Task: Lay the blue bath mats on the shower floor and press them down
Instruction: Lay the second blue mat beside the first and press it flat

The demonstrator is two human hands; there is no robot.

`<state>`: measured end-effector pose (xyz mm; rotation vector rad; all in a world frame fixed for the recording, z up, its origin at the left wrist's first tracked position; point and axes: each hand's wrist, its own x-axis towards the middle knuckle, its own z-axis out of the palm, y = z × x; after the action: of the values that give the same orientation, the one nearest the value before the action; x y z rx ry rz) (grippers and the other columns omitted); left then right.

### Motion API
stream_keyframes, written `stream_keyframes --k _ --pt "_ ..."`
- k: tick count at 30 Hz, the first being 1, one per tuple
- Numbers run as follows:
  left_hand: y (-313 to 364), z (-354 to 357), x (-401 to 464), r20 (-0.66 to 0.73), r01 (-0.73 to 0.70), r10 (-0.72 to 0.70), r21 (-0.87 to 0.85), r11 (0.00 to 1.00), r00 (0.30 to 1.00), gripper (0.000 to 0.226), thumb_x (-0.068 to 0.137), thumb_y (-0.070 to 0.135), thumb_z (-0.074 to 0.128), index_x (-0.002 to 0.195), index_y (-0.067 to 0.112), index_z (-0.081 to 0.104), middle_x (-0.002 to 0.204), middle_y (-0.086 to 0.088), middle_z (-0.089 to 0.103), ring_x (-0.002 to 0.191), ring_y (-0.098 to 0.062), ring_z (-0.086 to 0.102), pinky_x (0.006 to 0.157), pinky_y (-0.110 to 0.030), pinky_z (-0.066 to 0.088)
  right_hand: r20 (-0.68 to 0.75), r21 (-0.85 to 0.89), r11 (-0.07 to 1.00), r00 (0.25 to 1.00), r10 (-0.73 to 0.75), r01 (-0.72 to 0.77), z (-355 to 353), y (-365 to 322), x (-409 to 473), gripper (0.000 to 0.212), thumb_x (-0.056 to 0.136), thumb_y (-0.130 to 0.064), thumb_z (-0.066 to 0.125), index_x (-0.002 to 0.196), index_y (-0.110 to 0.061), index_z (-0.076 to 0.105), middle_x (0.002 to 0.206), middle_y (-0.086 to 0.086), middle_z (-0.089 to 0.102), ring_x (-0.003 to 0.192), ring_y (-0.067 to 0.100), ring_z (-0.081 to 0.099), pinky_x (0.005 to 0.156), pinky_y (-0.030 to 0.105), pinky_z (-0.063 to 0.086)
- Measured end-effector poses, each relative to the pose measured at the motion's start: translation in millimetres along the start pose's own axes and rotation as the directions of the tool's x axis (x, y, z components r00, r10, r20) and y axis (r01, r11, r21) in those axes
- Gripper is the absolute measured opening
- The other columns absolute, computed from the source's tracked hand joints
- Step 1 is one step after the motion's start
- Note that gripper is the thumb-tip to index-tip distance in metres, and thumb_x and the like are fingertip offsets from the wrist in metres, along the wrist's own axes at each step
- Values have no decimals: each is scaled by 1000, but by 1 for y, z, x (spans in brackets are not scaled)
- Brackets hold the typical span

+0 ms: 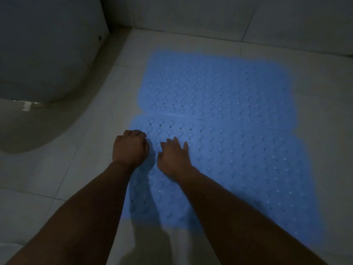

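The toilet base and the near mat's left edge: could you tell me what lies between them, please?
Only bare tile floor between toilet base and near mat, per the head view.

Two blue bath mats (219, 88) (238, 169), two hands (129, 148) (173, 157), one toilet (44, 54)

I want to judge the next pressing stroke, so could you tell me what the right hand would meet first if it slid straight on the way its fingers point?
The right hand would likely cross more of the near mat, then meet the seam with the far mat.
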<state>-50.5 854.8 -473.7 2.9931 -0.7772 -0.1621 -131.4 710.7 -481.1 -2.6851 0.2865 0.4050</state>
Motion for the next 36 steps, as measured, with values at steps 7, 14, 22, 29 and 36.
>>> stream_keyframes --k 7,14,22,29,36 --pt "-6 36 -34 -9 10 -10 -62 998 1000 55 91 34 38 138 13 59 139 -13 61 130 -37 53 92 -50 52 -148 -104 992 986 -79 64 80 -11 -42 74 98 -49 28 159 -8 14 168 15 0 155 30 -10 123 59 1" --pt "-22 55 -48 -51 27 -32 -83 996 998 56 96 33 41 147 13 50 152 -14 49 145 -36 37 104 -54 44 -182 -135 990 981 -73 49 86 -9 -40 82 98 -61 22 160 -9 9 168 13 -6 154 28 -14 122 60 1" --pt "-24 52 -45 -44 124 -134 -181 976 990 59 95 37 33 145 11 53 145 -16 56 142 -38 41 101 -58 46 247 48 997 967 -69 59 27 -8 -16 83 96 -63 33 159 -11 15 168 11 -3 155 28 -5 124 54 3" --pt "42 54 -54 -80 -9 -7 -201 980 997 59 96 37 32 142 9 56 147 -17 55 143 -40 43 106 -57 43 46 536 837 994 104 -112 -57 35 16 29 93 -19 61 119 -13 72 129 8 68 123 22 60 105 26 43" --pt "131 83 -69 -14 -276 279 -204 939 960 67 105 49 32 161 15 24 171 -10 13 158 -31 0 126 -57 11 -215 507 860 958 188 -55 -46 97 -17 22 93 -27 59 111 -26 71 119 -2 70 110 17 65 98 32 50"
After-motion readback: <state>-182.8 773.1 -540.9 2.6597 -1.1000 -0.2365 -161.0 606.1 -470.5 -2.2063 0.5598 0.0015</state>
